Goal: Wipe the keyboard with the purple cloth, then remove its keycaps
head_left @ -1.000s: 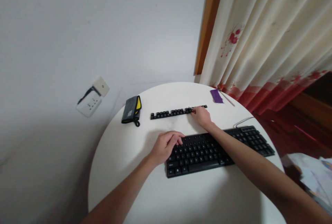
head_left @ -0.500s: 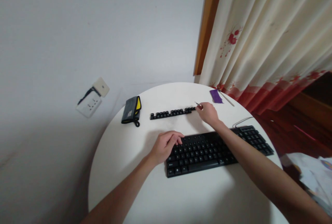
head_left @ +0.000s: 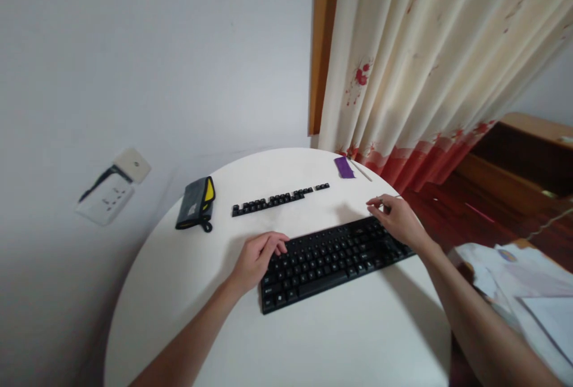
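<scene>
A black keyboard (head_left: 320, 267) lies at a slant on the white round table (head_left: 340, 339). My left hand (head_left: 256, 258) rests at its upper left corner, fingers curled over the edge and holding it. Above the keyboard's right part is my right hand (head_left: 394, 217), thumb and fingers pinched round a thin, light tool, mostly hidden by the fingers; its exact kind cannot be made out. Behind the keyboard, loose black keycaps (head_left: 268, 202) stand in a long row, with a small gap before the short group at the right end (head_left: 322, 186).
A grey pouch with yellow lining (head_left: 194, 205) lies at the table's left. At the far right edge are a purple cloth (head_left: 344, 167) and a thin light stick (head_left: 362, 171). The wall socket (head_left: 105, 197) is left, the curtain (head_left: 358, 112) behind. Papers (head_left: 505, 279) lie at the right.
My right hand has moved from the keycap row's right end back and right, over the keyboard's right part. My left hand stays on the corner. The view has swung right.
</scene>
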Available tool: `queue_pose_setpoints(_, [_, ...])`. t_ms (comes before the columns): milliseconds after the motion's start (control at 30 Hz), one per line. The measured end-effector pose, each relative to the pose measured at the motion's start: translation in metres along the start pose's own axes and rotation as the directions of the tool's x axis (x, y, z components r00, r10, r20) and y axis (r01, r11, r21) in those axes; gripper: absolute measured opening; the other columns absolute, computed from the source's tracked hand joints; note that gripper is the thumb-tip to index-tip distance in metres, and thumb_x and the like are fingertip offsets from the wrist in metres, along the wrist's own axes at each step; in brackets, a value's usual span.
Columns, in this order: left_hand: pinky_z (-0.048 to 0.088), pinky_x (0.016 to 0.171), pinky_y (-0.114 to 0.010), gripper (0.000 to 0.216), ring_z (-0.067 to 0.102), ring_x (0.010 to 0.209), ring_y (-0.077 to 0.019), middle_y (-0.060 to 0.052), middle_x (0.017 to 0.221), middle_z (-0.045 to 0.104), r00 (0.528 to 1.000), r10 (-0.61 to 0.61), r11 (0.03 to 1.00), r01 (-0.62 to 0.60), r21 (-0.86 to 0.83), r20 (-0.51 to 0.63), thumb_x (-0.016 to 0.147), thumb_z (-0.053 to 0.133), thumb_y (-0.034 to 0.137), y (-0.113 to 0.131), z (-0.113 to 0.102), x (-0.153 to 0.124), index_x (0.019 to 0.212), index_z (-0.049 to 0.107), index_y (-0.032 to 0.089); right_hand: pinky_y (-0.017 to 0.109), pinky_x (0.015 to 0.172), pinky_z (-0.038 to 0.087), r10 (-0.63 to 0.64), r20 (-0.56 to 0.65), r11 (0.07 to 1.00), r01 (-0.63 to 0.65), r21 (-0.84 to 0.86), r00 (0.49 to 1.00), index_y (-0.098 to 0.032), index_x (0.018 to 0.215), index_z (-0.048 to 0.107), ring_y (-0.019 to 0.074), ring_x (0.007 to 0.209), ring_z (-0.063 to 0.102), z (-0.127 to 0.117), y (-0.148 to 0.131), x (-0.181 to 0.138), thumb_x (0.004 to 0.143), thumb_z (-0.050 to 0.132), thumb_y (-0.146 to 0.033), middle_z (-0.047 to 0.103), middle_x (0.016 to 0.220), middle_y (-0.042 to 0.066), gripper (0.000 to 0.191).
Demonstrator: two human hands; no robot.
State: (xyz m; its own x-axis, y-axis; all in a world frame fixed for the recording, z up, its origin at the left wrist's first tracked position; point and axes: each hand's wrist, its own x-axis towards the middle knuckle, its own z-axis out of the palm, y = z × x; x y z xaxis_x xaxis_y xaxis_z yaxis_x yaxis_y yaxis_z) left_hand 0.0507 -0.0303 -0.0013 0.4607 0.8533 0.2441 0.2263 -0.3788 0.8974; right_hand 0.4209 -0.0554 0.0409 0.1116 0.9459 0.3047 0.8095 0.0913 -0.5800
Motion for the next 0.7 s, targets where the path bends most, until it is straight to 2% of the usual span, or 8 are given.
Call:
queue_pose_setpoints(100, [0.049,0.068,-0.026,0.039,0.061,0.07,-0.0151,-0.004,0.077,0.069,1.0,-0.015,1.0,0.015,0.022,0.001,0.101,0.042,0.041,-0.002,0.0,0.0,0.098,0.071,0.014,0.03,0.072,0.046,-0.028,0.076,0.997,0.034,-0.071,0.997,-0.019,0.091,0.074,0.0197,0.077,0.062,0.005,0.012,-0.018,0.088,0.059,-0.031,0.071,0.092,0.006,0.02])
queue_pose_setpoints(233, [0.048,0.068,-0.027,0.038,0.061,0.071,-0.0155,-0.004,0.077,0.069,1.0,-0.028,0.999,0.029,0.047,-0.006,0.1,0.043,0.041,-0.003,0.0,0.002,0.097,0.071,0.015,0.031,0.079,0.047,-0.04,0.141,0.987,0.061,-0.15,0.989,-0.022,0.096,0.074,0.0206,0.085,0.064,0.006,0.022,-0.024,0.09,0.058,-0.031,0.068,0.099,0.005,0.019])
queue_pose_setpoints(500, [0.047,0.066,-0.027,0.039,0.06,0.069,-0.0156,-0.004,0.075,0.069,0.999,-0.04,0.997,0.041,0.073,-0.007,0.1,0.043,0.041,-0.003,0.0,0.004,0.094,0.072,0.016,0.029,0.087,0.046,-0.208,0.38,0.953,0.274,-0.13,0.901,-0.026,0.108,0.071,0.0203,0.095,0.066,0.013,0.014,-0.021,0.091,0.062,-0.03,0.067,0.112,0.003,0.02])
queue_pose_setpoints(700, [0.048,0.068,-0.027,0.039,0.061,0.069,-0.0155,-0.004,0.076,0.069,0.999,-0.047,0.997,0.047,0.069,0.008,0.1,0.044,0.041,-0.005,0.002,0.002,0.094,0.071,0.015,0.028,0.085,0.045,-0.194,0.433,0.952,0.275,-0.133,0.88,-0.024,0.103,0.07,0.02,0.096,0.066,0.022,0.012,-0.016,0.092,0.06,-0.026,0.069,0.106,0.003,0.015])
